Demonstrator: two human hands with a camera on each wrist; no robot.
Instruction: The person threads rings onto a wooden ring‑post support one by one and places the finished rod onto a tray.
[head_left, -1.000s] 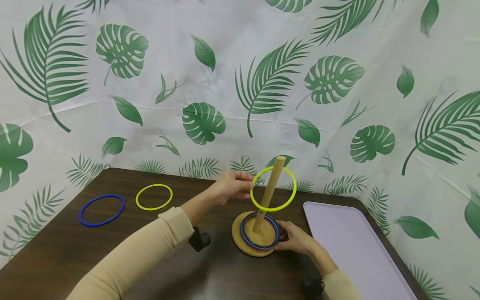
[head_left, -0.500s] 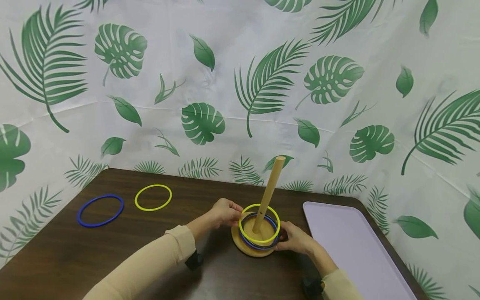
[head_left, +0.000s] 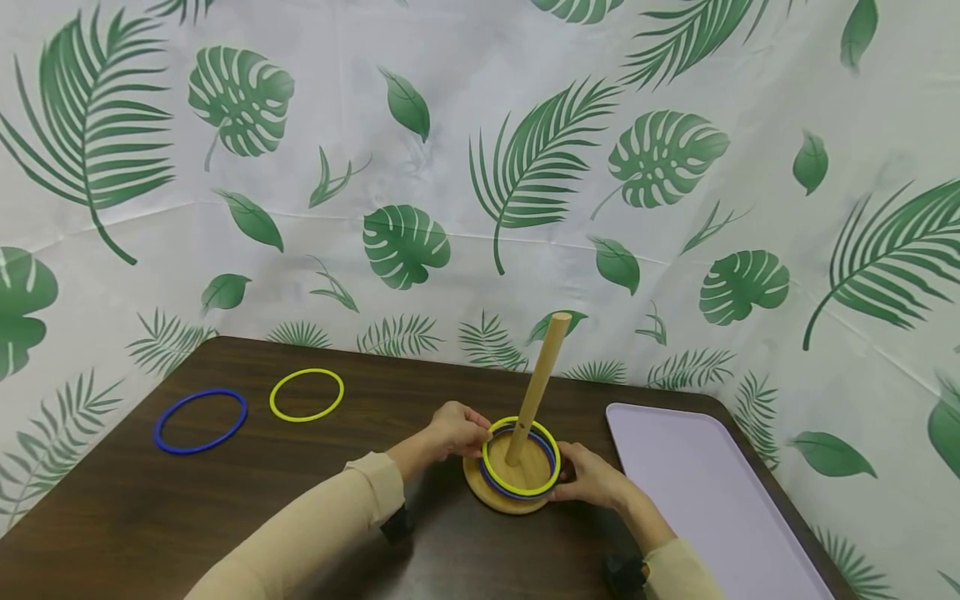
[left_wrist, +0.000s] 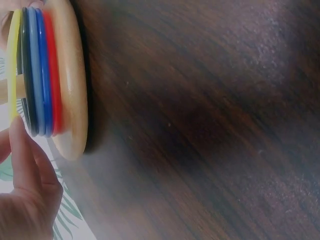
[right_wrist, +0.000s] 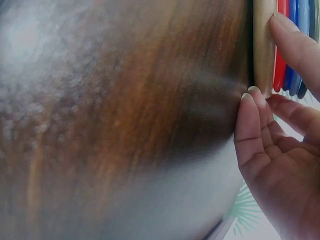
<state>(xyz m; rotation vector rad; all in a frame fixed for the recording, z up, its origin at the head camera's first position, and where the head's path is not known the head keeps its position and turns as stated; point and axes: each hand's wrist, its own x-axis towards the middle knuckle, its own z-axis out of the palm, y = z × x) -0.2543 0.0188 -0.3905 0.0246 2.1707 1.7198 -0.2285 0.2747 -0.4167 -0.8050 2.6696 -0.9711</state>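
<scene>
My left hand (head_left: 454, 430) pinches a thin yellow ring (left_wrist: 13, 65) at its left edge. That ring encircles the wooden post (head_left: 543, 371) at the top of a stack, slightly apart from the ring below on the near side in the left wrist view. Under it are a black ring (left_wrist: 28, 70), a light blue ring (left_wrist: 36, 70), a dark blue ring (left_wrist: 45, 75) and a red ring (left_wrist: 53, 75), down on the round wooden base (left_wrist: 73, 75). With thumb and fingers, my right hand (head_left: 594, 480) holds the base's right edge; its fingertips touch the table.
On the dark brown table (head_left: 300, 492), a blue ring (head_left: 167, 447) and another yellow ring (head_left: 273, 404) lie flat at the left. A pale purple tray (head_left: 697, 467) lies at the right. Behind hangs a white cloth (head_left: 450, 175) with green leaves.
My left hand has brought the yellow ring down the post, from near its top to the stack at the base. My right hand has stayed at the base.
</scene>
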